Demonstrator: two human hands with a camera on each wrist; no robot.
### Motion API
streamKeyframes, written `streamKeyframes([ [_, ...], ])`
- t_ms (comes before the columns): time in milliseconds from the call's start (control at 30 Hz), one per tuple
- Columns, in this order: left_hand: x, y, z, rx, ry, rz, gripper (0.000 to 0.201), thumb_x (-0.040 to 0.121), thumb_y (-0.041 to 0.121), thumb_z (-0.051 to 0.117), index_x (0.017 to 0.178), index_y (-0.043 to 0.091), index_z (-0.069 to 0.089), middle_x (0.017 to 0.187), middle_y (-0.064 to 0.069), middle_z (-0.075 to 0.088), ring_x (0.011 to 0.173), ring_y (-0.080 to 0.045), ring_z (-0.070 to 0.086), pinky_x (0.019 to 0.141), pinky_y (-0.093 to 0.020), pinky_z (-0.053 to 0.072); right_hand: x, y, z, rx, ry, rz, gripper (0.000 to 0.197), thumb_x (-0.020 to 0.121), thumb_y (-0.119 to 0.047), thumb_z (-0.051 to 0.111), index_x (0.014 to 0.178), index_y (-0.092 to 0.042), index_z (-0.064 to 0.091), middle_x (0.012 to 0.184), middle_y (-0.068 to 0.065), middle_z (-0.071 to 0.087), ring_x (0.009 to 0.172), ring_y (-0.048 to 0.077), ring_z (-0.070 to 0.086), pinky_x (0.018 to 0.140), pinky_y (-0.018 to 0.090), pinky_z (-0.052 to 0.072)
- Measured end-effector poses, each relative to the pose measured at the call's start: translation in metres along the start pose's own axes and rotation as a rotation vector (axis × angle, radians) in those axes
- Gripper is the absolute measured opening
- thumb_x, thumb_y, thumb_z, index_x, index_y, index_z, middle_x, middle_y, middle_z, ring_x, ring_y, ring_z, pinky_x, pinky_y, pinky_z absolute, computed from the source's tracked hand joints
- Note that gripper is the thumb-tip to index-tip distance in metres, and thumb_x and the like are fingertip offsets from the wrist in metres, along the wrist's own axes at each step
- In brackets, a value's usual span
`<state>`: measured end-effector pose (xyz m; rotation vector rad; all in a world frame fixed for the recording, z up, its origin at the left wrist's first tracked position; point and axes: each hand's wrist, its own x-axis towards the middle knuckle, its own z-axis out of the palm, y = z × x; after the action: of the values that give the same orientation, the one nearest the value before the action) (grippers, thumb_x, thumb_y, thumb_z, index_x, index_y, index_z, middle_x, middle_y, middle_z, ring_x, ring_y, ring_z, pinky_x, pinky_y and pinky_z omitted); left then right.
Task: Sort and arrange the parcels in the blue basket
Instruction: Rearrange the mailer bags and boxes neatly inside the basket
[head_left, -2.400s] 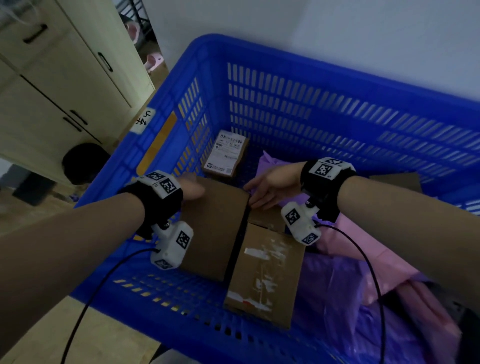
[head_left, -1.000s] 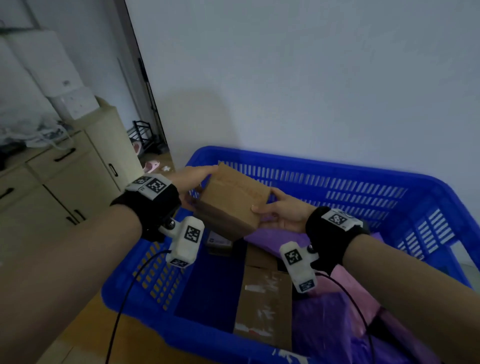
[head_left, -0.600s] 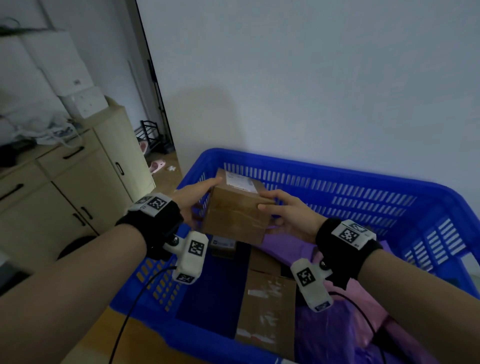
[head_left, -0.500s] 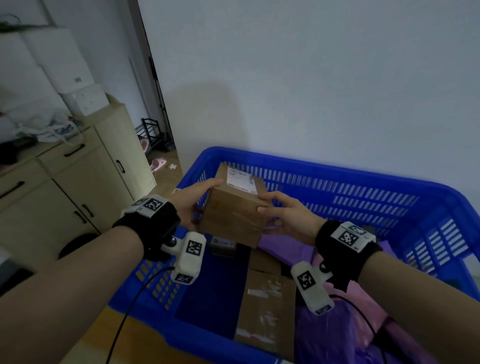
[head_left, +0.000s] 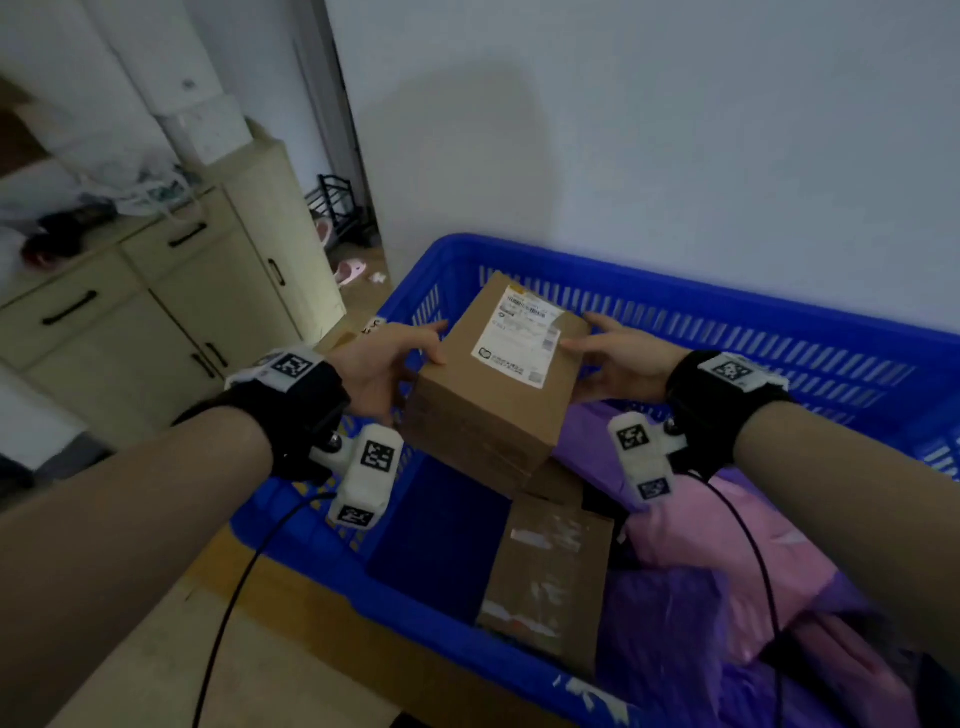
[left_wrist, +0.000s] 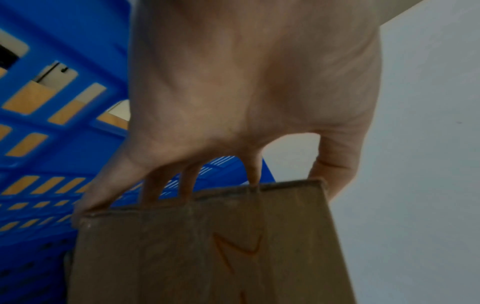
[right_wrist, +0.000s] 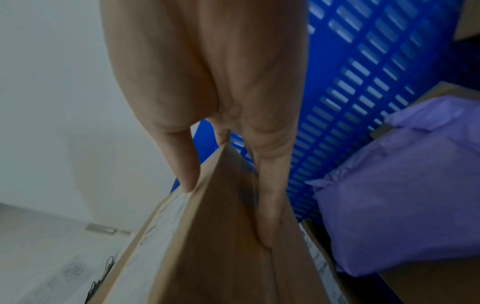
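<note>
A brown cardboard parcel (head_left: 493, 387) with a white shipping label on top is held in the air above the blue basket (head_left: 779, 332). My left hand (head_left: 387, 366) grips its left side, thumb on top and fingers underneath. My right hand (head_left: 615, 358) grips its right side the same way. In the left wrist view the left hand's fingers (left_wrist: 187, 181) hook over the parcel's (left_wrist: 207, 246) edge. In the right wrist view the thumb (right_wrist: 182, 156) and a finger pinch the parcel (right_wrist: 221, 236). Another taped cardboard parcel (head_left: 545, 577) lies flat in the basket below.
Purple bags (head_left: 670, 639) and pink bags (head_left: 748, 545) fill the basket's right side. Bare blue floor (head_left: 441, 540) shows at the basket's left. A cream cabinet (head_left: 171, 306) stands to the left, a white wall (head_left: 675, 130) behind.
Both hands lifted the brown parcel out of the basket's left side and turned it over, so its white label now faces up.
</note>
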<state>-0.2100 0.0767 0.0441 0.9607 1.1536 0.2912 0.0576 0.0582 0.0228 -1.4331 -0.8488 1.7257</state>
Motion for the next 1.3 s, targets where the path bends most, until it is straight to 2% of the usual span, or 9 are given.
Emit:
streamKeyframes([
  [233,0.006,-0.002,0.007,0.216,0.249,-0.035,0.008,0.094,0.021,0.055,0.098,0.019,0.061,0.122,-0.006,0.058,0.116,-0.03,0.053,0.103,-0.051,0.042,0.028,0.016,0.011,-0.046,-0.049,0.069,0.047,0.09,0.001,0.056,0.13,-0.015,0.038,0.117,0.013,0.056,0.098,0.03,0.062,0.063,0.05,0.058],
  [333,0.013,-0.009,0.008,0.278,0.319,-0.082,0.028,0.096,0.023,0.052,0.122,0.012,0.053,0.131,-0.011,0.054,0.117,-0.033,0.054,0.102,-0.054,0.042,0.038,0.025,0.008,-0.072,-0.117,0.134,0.043,0.091,0.001,0.055,0.129,-0.016,0.041,0.119,0.015,0.057,0.092,0.029,0.064,0.06,0.044,0.061],
  [467,0.021,-0.015,0.008,0.336,0.38,-0.108,0.054,0.096,0.024,0.051,0.146,0.026,0.03,0.14,-0.008,0.046,0.122,-0.03,0.049,0.105,-0.051,0.04,0.054,0.031,0.002,-0.102,-0.168,0.17,0.03,0.093,0.001,0.051,0.118,-0.013,0.048,0.125,0.017,0.055,0.096,0.03,0.065,0.065,0.037,0.061],
  [567,0.024,-0.017,0.009,0.38,0.356,-0.191,0.053,0.095,0.025,0.053,0.143,0.029,0.032,0.139,-0.013,0.047,0.119,-0.036,0.052,0.098,-0.059,0.044,0.064,0.035,-0.003,-0.14,-0.235,0.22,0.021,0.094,0.002,0.049,0.107,-0.014,0.052,0.114,0.016,0.061,0.09,0.028,0.07,0.077,0.037,0.06],
  [700,0.028,-0.023,0.015,0.549,0.359,-0.239,0.059,0.096,0.023,0.052,0.148,0.028,0.024,0.149,-0.011,0.036,0.123,-0.039,0.05,0.094,-0.055,0.049,0.07,0.042,-0.004,-0.202,-0.307,0.299,0.023,0.094,0.004,0.048,0.11,-0.011,0.052,0.1,0.015,0.065,0.072,0.021,0.074,0.067,0.031,0.062],
  [933,0.043,-0.046,0.016,0.784,0.375,-0.277,0.064,0.098,0.025,0.048,0.151,0.026,0.014,0.154,-0.007,0.031,0.129,-0.031,0.048,0.097,-0.038,0.048,0.084,0.052,0.002,-0.448,-0.454,0.414,0.03,0.098,-0.002,0.044,0.125,-0.016,0.046,0.103,0.012,0.067,0.084,0.024,0.07,0.076,0.033,0.06],
  [1133,0.052,-0.061,0.011,0.902,0.281,-0.282,0.074,0.096,0.015,0.051,0.149,0.041,0.005,0.142,-0.013,0.046,0.103,-0.033,0.063,0.071,-0.035,0.055,0.091,0.06,0.008,-0.53,-0.51,0.46,0.038,0.096,0.0,0.047,0.132,-0.012,0.051,0.109,0.011,0.065,0.093,0.026,0.067,0.076,0.032,0.06],
  [1233,0.052,-0.058,0.009,0.896,0.23,-0.298,0.066,0.099,0.015,0.046,0.149,0.04,0.012,0.151,-0.011,0.034,0.115,-0.033,0.057,0.061,-0.031,0.052,0.092,0.062,0.01,-0.571,-0.538,0.474,0.042,0.093,-0.001,0.052,0.133,-0.013,0.05,0.109,0.011,0.066,0.092,0.025,0.068,0.073,0.029,0.061],
  [1300,0.052,-0.056,0.008,0.932,0.207,-0.31,0.055,0.1,0.018,0.041,0.149,0.033,0.021,0.155,-0.007,0.028,0.125,-0.032,0.049,0.072,-0.031,0.049,0.092,0.064,0.012,-0.608,-0.584,0.498,0.05,0.092,-0.003,0.056,0.138,-0.017,0.044,0.112,0.013,0.065,0.094,0.027,0.068,0.076,0.031,0.061],
])
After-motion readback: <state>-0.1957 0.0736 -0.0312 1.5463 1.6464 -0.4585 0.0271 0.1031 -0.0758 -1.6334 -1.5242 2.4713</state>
